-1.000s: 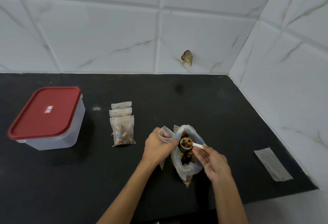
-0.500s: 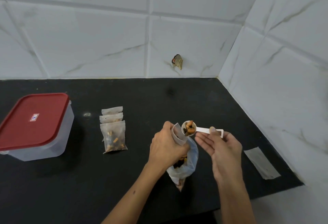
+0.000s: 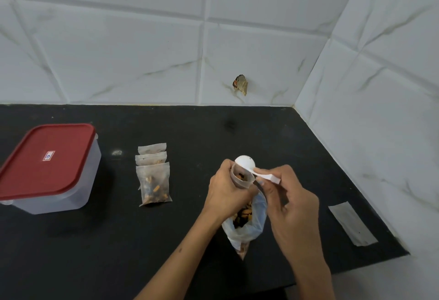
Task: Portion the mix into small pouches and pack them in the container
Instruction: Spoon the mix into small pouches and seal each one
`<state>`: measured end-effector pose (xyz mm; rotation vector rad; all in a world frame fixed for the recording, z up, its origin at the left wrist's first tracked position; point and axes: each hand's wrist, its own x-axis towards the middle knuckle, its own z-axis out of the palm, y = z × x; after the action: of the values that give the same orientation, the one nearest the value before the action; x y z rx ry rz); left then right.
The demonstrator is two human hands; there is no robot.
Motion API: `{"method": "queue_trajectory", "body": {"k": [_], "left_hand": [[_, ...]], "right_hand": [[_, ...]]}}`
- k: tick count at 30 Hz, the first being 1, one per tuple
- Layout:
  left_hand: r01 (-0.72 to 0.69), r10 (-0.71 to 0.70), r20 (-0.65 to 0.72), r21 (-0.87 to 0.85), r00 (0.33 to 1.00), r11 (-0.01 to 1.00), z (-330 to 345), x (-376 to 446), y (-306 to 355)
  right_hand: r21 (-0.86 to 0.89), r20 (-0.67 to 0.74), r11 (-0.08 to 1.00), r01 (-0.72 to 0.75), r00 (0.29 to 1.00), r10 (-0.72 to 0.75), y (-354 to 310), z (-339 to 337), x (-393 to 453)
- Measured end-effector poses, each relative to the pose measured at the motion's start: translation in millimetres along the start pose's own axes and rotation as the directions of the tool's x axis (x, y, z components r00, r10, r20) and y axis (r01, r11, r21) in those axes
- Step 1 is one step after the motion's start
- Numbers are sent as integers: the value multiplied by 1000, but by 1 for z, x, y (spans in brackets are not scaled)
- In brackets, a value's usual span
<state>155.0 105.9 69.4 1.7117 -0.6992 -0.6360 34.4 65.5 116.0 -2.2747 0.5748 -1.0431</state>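
Step in hand: filling a pouch. Left hand (image 3: 228, 189) has its fingers curled round a small open pouch (image 3: 241, 177), mouth up, some mix visible inside. Right hand (image 3: 288, 195) pinches the handle of a white scoop (image 3: 245, 163), thumb and fingertips clamped on it; scoop bowl is tipped over at the pouch mouth, back of the bowl facing the camera, so the load looks to be dumping in.

Big mix bag (image 3: 247, 222) sits open on the black counter (image 3: 190, 128) directly below both hands, at 6 o'clock from the pouch. Three filled pouches (image 3: 154, 180) lie overlapped at 9 o'clock from the hands. Container (image 3: 51, 169) farther out at 9 o'clock, red lid on. A flat empty pouch (image 3: 352, 223) lies at 4 o'clock near the wall.

Next move, by my read: right the scoop, put it down or go back for more, then seal the pouch. Packing needs the lid off first.

Hard to tell: whether the scoop is fully emptied, how full the held pouch is (left hand covers its body), whether the container holds anything. Container's left edge is cut off by the frame.
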Motion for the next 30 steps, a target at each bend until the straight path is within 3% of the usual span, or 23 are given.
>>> {"method": "queue_trajectory", "body": {"k": [8, 10, 12, 14, 18, 25, 27, 30], "left_hand": [[-104, 101, -65, -53, 993, 993, -1, -1, -1], [-134, 130, -99, -36, 987, 990, -2, 0, -2], [-168, 165, -121, -16, 979, 986, -2, 2, -3], [-190, 188, -124, -9, 974, 982, -4, 4, -5], [-197, 194, -132, -9, 972, 980, -7, 4, -8], [-140, 132, -156, -38, 979, 989, -14, 4, -13], [-107, 94, -144, -87, 985, 991, -16, 2, -10], [-49, 30, -100, -195, 995, 980, -21, -1, -7]], "right_hand": [[126, 53, 979, -159, 987, 153, -6, -4, 6], [248, -30, 938, -244, 965, 259, -8, -3, 7], [417, -161, 848, -327, 892, 423, -9, -1, 10], [572, -215, 717, -399, 770, 601, -6, 2, 12], [763, -113, 386, -518, 482, 869, 14, 9, 7], [627, -121, 305, -717, 297, 947, 43, 54, -30], [604, -152, 328, -726, 299, 942, 44, 61, -35], [481, -216, 422, -768, 363, 906, 49, 63, -40]]}}
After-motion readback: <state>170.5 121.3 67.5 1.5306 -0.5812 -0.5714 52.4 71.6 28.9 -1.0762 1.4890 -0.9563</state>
